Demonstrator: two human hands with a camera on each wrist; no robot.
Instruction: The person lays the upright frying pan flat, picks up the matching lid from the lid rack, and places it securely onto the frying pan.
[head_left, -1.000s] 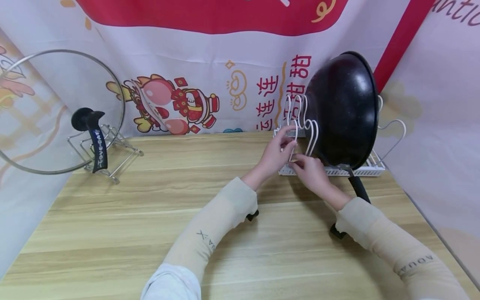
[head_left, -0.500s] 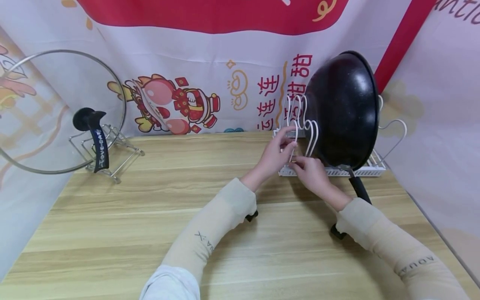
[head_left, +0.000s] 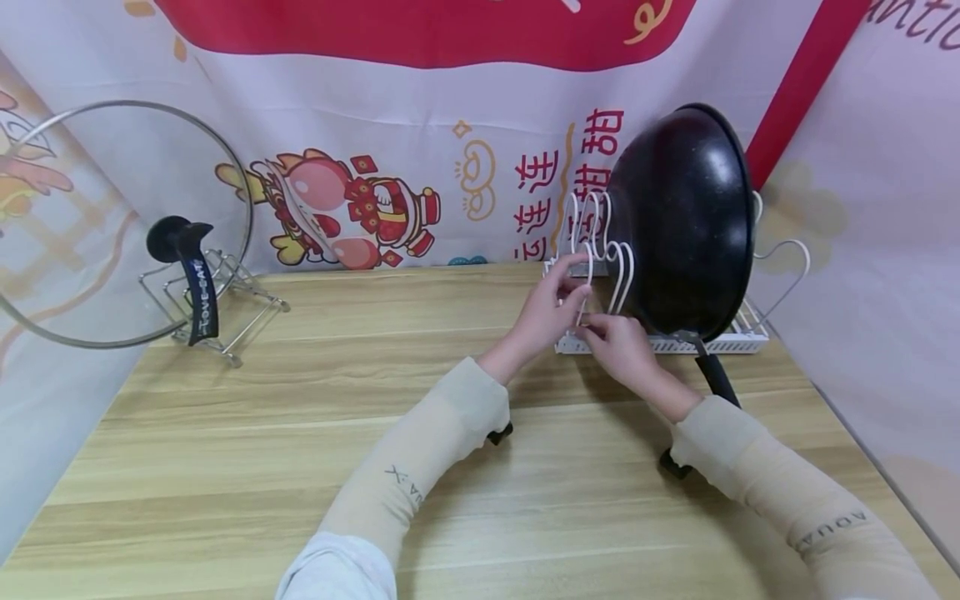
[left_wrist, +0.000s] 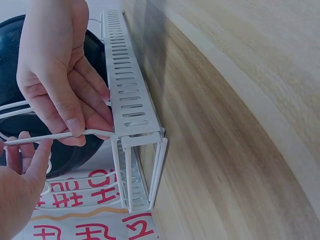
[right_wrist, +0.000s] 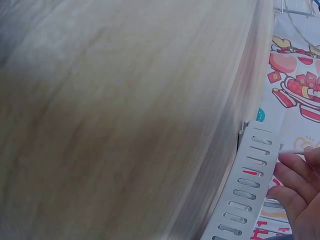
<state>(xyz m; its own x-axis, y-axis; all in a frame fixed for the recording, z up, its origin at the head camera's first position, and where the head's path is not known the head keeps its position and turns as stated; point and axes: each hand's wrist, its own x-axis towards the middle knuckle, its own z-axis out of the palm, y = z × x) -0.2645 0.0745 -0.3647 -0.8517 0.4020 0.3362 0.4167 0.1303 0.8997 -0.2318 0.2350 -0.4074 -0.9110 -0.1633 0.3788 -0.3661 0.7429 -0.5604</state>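
A white wire rack with a slotted base stands at the right of the table, holding a black wok on its side. My left hand pinches the upper part of the rack's nearest left wire divider. Lower on that same divider, close to the base, my right hand has its thumb and fingers around the wire. Seen from the left wrist, the divider runs between both hands into the slotted base. In the right wrist view, the right hand is partly cut off.
At the left, a glass lid with a black knob leans upright in a small metal stand. The wok's black handle juts toward the front over the wooden table. A printed cloth hangs behind.
The rack and wok have shifted very slightly left, together with my left hand. Both hands keep their grip on the wire divider; the lid stays in place.
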